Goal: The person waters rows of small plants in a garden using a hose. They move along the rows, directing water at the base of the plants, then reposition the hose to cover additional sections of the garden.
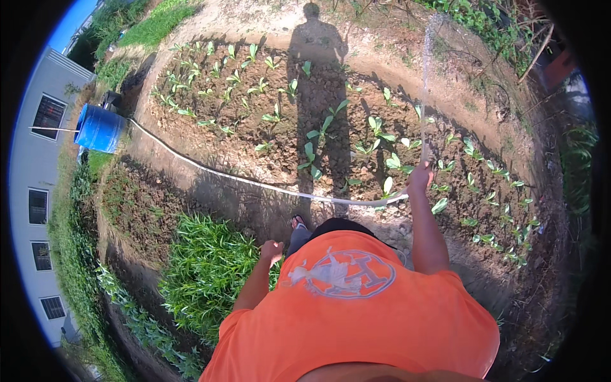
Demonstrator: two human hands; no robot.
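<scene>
My right hand (pixel 419 177) is closed around the end of a pale garden hose (pixel 267 185), held out over the seedling bed. From it a spray of water (pixel 426 81) arcs out towards the bare soil at the top right. Leafy green seedlings (pixel 375 126) stand spaced apart in the clumpy brown soil, on both sides of that hand. The hose curves left along the bed's near edge to a blue plastic barrel (pixel 99 129). Beside my body, over a dense patch of narrow-leaved plants, hangs my left hand (pixel 271 251) with curled fingers; whether they are fully closed is unclear.
Dense narrow-leaved green plants (pixel 210 272) grow at the lower left, close to my sandalled foot (pixel 298 222). A grey building (pixel 36 181) with barred windows stands at far left. Dry branches (pixel 537 52) and vines border the top right. My shadow falls across the bed.
</scene>
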